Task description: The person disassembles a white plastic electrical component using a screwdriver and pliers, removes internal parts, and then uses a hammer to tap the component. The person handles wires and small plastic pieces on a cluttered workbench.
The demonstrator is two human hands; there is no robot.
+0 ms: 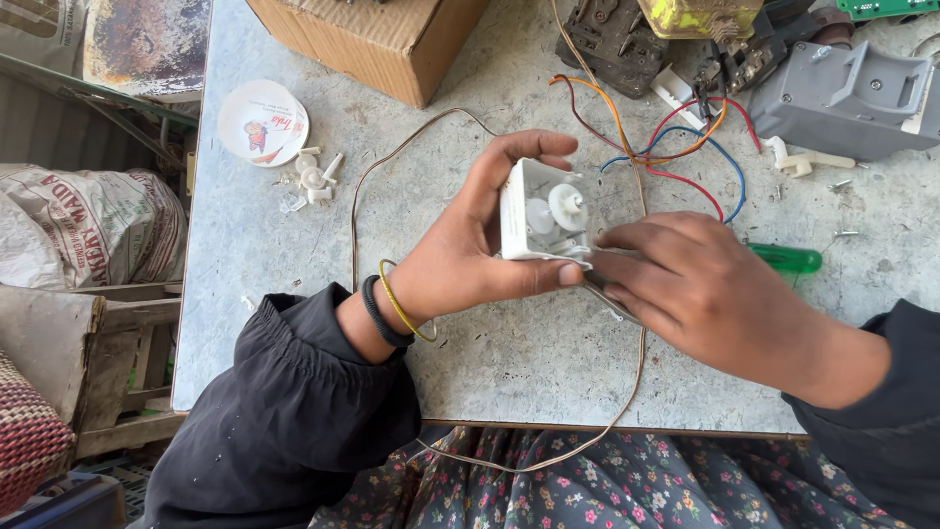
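My left hand (470,245) grips a small white plastic gear box (541,211), open side up, with white gears showing inside. My right hand (705,289) rests against the box's lower right edge, fingers closed on a thin flat metal piece (604,294) that pokes out beneath them. A green-handled screwdriver (788,259) lies on the table just behind my right hand. Red, blue and orange wires (676,147) run from behind the box.
On the grey table (294,255), a white cup lid (261,121) and loose white gears (313,176) lie at the left. A cardboard box (377,39), a grey plastic housing (847,93) and dark motor parts (627,34) sit at the back. A thin brown cable (392,162) loops over the table's edge.
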